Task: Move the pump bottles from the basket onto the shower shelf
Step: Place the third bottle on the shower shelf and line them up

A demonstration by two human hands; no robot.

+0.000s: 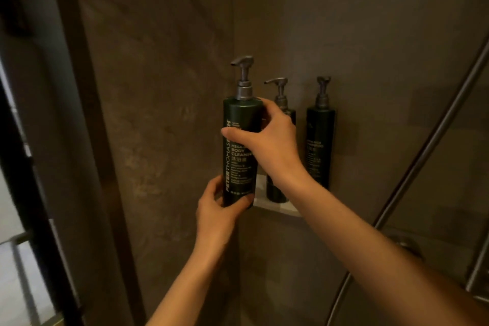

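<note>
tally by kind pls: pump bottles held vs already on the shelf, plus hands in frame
Pump bottles held: 1, the body cleanser bottle, gripped by the left hand and right hand
Pump bottles on the shower shelf: 2, the middle bottle and the shampoo bottle
Hands: 2
Total: 3 bottles, 2 hands

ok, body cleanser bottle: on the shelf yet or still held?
Held. Right hand grips the body cleanser bottle, left hand cups its base at the shelf edge; whether it touches down, cannot tell.
</note>
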